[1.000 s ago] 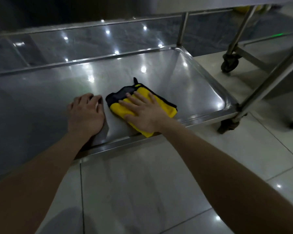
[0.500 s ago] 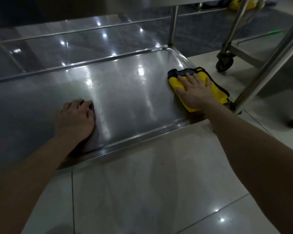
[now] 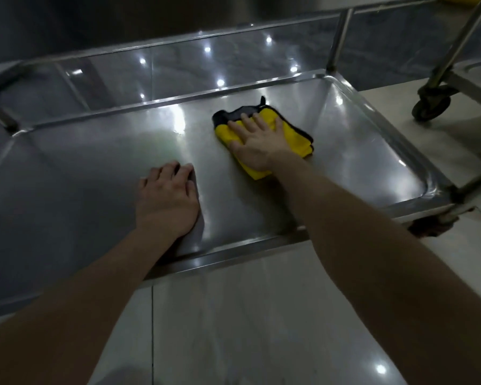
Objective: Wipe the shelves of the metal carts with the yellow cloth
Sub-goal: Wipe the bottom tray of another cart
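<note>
The bottom shelf of a metal cart [image 3: 353,151] lies low in front of me, a shiny steel tray with a raised rim. A folded yellow cloth [image 3: 290,129] with a dark edge rests on the shelf, right of its middle and toward the back. My right hand [image 3: 257,143] presses flat on the cloth, fingers spread and pointing away from me. My left hand [image 3: 165,200] rests palm down on the bare steel near the front rim, to the left of the cloth, fingers slightly curled, holding nothing.
Cart posts [image 3: 339,37] rise at the shelf's back right corner. A second cart's leg and caster wheel [image 3: 431,105] stand on the tiled floor [image 3: 261,315] to the right. A wheel [image 3: 439,223] sits under the shelf's front right corner. A higher shelf edge runs across the top.
My right hand has slid the cloth from the shelf's right edge back toward the middle, after sweeping it rightward earlier. My left hand has stayed planted on the shelf.
</note>
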Demonstrator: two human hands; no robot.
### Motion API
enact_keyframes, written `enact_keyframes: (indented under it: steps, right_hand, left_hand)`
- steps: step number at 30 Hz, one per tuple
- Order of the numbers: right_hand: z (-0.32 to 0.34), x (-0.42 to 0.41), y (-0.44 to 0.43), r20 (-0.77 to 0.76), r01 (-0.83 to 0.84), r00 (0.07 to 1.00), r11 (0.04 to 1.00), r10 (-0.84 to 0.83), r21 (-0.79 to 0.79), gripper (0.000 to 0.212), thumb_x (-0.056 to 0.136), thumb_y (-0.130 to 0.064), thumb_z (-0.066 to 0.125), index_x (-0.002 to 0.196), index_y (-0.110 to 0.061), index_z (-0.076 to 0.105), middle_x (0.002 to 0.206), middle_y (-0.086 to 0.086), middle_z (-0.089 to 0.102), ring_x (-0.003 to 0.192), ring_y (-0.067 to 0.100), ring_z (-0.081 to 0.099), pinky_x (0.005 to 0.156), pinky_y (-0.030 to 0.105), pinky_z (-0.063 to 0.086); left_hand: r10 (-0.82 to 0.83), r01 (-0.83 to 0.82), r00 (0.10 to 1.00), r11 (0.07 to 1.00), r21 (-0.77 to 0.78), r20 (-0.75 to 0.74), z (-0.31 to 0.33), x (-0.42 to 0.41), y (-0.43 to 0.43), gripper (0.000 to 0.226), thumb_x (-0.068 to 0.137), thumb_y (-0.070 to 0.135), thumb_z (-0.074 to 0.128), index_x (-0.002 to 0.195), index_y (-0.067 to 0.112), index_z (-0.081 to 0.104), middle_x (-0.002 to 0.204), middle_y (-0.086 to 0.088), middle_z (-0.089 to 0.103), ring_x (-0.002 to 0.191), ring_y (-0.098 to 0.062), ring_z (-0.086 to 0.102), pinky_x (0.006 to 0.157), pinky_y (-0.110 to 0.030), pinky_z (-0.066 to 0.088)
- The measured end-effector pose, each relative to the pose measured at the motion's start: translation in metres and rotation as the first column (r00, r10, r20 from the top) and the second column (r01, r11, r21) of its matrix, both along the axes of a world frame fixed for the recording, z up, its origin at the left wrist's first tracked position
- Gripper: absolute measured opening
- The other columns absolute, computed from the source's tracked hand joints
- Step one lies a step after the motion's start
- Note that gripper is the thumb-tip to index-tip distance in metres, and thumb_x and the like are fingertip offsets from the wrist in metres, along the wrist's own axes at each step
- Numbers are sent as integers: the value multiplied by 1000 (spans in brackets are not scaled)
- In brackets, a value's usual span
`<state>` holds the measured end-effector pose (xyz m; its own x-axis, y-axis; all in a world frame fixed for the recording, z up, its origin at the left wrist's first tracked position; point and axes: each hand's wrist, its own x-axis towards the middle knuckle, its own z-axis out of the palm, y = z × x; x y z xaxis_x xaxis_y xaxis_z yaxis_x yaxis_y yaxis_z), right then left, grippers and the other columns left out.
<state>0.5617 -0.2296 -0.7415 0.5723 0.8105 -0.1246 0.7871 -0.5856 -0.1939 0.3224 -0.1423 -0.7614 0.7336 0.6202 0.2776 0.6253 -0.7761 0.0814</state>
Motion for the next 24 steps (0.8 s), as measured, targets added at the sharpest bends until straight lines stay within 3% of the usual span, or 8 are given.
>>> enact_keyframes:
  steps: [5, 10, 13, 15, 17, 19, 21, 24]
  right_hand:
    - [-5, -81, -59, 25, -152, 988, 988, 152, 36, 68, 106, -70, 16, 169, -49, 5, 179, -11, -4, 165, 15, -9, 129, 60, -9]
    - [3, -132, -121, -6, -279, 960, 960, 280, 13, 87, 94, -88, 27, 169, -49, 6, 179, -13, -3, 165, 13, -9, 130, 60, -6]
    - [10, -144, -141, 165, -301, 941, 954, 296, 7, 111, 81, -97, 44, 170, -43, 4, 180, -5, -2, 166, 19, -7, 128, 68, -4]
    - [7, -157, -156, 271, -228, 940, 972, 206, 50, 122, 72, -98, 51, 170, -40, 8, 180, 3, 5, 167, 26, -2, 125, 74, 0]
    - [-4, -171, -172, 267, -152, 953, 988, 139, 28, 120, 76, -81, 67, 171, -36, 10, 179, 8, 11, 166, 33, 3, 124, 75, 4]
    - [-9, -180, -184, 254, -120, 960, 993, 121, -21, 110, 86, -47, 75, 172, -34, 7, 180, 8, 8, 166, 35, 2, 126, 72, 2]
    - [-1, -182, -186, 194, -107, 975, 994, 106, -5, 99, 90, -21, 68, 172, -33, 13, 180, 4, 9, 166, 31, 2, 129, 67, 1]
    - [27, -185, -192, -11, -102, 995, 992, 103, 67, 89, 88, -6, 63, 168, -29, 32, 175, 3, 29, 164, 27, 19, 131, 54, 11]
  left_hand:
    - [-13, 13, 1000, 999, -40, 2, 3, 0, 1, 54, 100, 41, 35, 141, 22, 65, 148, -7, 60, 134, -35, 52, 109, -50, 39]
    - [-40, 36, 998, 995, -92, -41, 8, -1, 3, 52, 102, 41, 34, 140, 23, 65, 149, -7, 59, 135, -36, 51, 107, -50, 39]
    - [-64, 51, 995, 985, -166, -77, 17, -1, 10, 46, 112, 40, 41, 154, 27, 54, 162, -5, 49, 146, -34, 44, 117, -49, 36]
    - [-123, 121, 992, 973, -197, 3, 25, -11, 5, 48, 110, 32, 49, 157, 22, 53, 162, -8, 49, 145, -35, 46, 120, -51, 37]
    - [-261, 282, 951, 953, -114, 168, 33, -27, -10, 46, 101, 22, 54, 146, 18, 61, 150, -9, 59, 135, -35, 55, 115, -49, 41]
    - [-474, 498, 848, 865, -55, 236, 39, -46, -32, 45, 94, 28, 61, 138, 19, 66, 141, -5, 65, 129, -31, 59, 112, -46, 44]
    - [-634, 644, 761, 764, -41, 141, 40, -60, -51, 59, 86, 43, 71, 140, 20, 66, 143, -2, 64, 134, -27, 59, 114, -48, 43]
    - [-685, 682, 729, 727, -81, -7, 42, -66, -68, 67, 79, 47, 80, 140, 20, 69, 140, -3, 66, 134, -28, 59, 116, -49, 42]
